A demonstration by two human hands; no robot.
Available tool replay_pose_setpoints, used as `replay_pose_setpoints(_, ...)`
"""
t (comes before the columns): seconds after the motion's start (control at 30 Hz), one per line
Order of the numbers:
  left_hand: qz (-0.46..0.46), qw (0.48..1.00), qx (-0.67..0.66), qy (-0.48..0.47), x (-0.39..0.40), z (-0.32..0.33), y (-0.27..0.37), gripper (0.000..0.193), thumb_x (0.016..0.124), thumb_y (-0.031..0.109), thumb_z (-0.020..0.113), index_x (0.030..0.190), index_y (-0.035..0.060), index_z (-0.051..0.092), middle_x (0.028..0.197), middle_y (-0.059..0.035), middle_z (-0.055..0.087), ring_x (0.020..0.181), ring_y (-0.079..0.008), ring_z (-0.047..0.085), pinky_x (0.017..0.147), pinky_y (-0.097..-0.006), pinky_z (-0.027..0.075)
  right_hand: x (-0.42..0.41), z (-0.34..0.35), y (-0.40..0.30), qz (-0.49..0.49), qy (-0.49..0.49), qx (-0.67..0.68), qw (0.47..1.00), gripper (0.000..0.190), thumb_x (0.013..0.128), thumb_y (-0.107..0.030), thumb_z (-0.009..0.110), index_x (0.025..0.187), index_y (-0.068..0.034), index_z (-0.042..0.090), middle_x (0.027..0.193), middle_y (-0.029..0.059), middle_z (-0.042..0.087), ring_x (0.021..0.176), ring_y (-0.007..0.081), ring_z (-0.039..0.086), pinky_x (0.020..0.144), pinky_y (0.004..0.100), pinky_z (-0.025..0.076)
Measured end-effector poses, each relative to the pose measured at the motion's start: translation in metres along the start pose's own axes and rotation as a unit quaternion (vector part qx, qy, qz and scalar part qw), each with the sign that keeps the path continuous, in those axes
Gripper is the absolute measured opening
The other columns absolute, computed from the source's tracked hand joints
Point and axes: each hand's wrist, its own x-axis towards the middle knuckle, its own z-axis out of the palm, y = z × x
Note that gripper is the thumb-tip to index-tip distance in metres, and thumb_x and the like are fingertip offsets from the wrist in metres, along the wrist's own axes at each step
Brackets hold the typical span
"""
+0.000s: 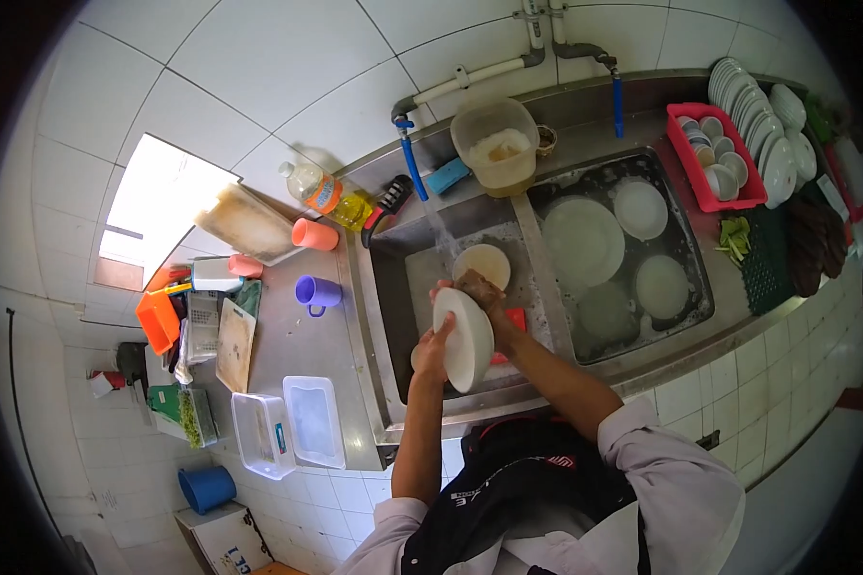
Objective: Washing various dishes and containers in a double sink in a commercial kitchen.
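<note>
Over the left sink basin (387, 316), my left hand (433, 352) grips a white plate (464, 348) tilted on edge, the thumb across its face. My right hand (502, 323) holds a brown scrubbing pad (480, 289) against the plate's upper right edge; its fingers are partly hidden. Water (442, 233) runs from a blue hose on the tap (413, 169) into this basin just above my hands. Below the stream lies a round, pale dish (485, 264). A red object (516, 325) shows partly behind my right wrist.
Several white plates (582, 241) lie in the right basin's cloudy water. A plastic tub (492, 144) stands behind the divider. Right of the basins are a red basket of cups (751, 194) and stacked plates (777, 169). Leftward stand a purple mug (318, 291), an oil bottle (327, 198) and plastic containers (262, 435).
</note>
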Motion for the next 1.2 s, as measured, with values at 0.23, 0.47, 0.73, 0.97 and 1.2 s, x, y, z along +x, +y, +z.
replay_pose_setpoints(0.23, 0.13, 0.958, -0.091, 0.239, 0.012, 0.037, -0.034, 0.05, 0.098, 0.027, 0.068, 0.137, 0.0001, 0.053, 0.126, -0.0144, 0.064, 0.108, -0.0268, 0.066, 0.088, -0.0373, 0.056, -0.036, -0.02, 0.02, -0.038, 0.183, 0.024, 0.982, 0.057, 0.097, -0.054, 0.057, 0.138, -0.015, 0.048, 0.124, 0.0026, 0.063, 0.108, 0.0181, 0.063, 0.092, 0.037, 0.054)
replay_pose_setpoints(0.47, 0.313, 0.927, 0.137, 0.154, 0.001, 0.082, -0.044, 0.036, 0.103, 0.009, 0.054, 0.137, -0.0023, 0.048, 0.126, -0.0152, 0.063, 0.111, -0.0238, 0.062, 0.098, -0.0366, 0.049, -0.082, -0.04, -0.03, -0.184, 0.349, -0.355, 0.848, 0.064, 0.096, -0.02, 0.066, 0.149, -0.003, 0.035, 0.133, 0.0125, 0.056, 0.118, 0.0202, 0.057, 0.096, 0.035, 0.05)
replay_pose_setpoints(0.73, 0.112, 0.959, 0.175, -0.193, 0.052, 0.064, -0.089, 0.043, 0.104, 0.023, 0.057, 0.141, 0.0023, 0.051, 0.124, -0.0111, 0.063, 0.106, -0.0214, 0.066, 0.09, -0.0364, 0.053, -0.187, -0.075, -0.168, -0.393, 0.473, -0.618, 0.49, 0.061, 0.094, -0.008, 0.065, 0.149, 0.003, 0.038, 0.149, 0.018, 0.047, 0.137, 0.0298, 0.047, 0.111, 0.0388, 0.039)
replay_pose_setpoints(0.97, -0.196, 0.972, 0.062, 0.118, 0.213, -0.044, -0.161, 0.04, 0.1, 0.027, 0.062, 0.131, 0.0025, 0.057, 0.119, -0.0105, 0.066, 0.083, -0.0221, 0.066, 0.074, -0.0372, 0.057, -0.291, -0.137, -0.284, -0.252, 0.308, -0.912, 0.096, 0.031, 0.094, -0.011, 0.061, 0.125, -0.003, 0.062, 0.114, 0.0209, 0.069, 0.1, 0.0431, 0.067, 0.084, 0.0457, 0.057)
replay_pose_setpoints(1.2, -0.083, 0.893, 0.332, 0.29, 0.294, -0.043, -0.17, 0.03, 0.093, 0.022, 0.069, 0.101, -0.0067, 0.07, 0.084, -0.0162, 0.073, 0.069, -0.0258, 0.07, 0.063, -0.0378, 0.056, -0.305, -0.209, -0.321, -0.161, 0.213, -0.957, 0.118, 0.026, 0.087, -0.018, 0.065, 0.11, -0.007, 0.065, 0.102, 0.017, 0.069, 0.087, 0.0382, 0.068, 0.074, 0.0461, 0.057)
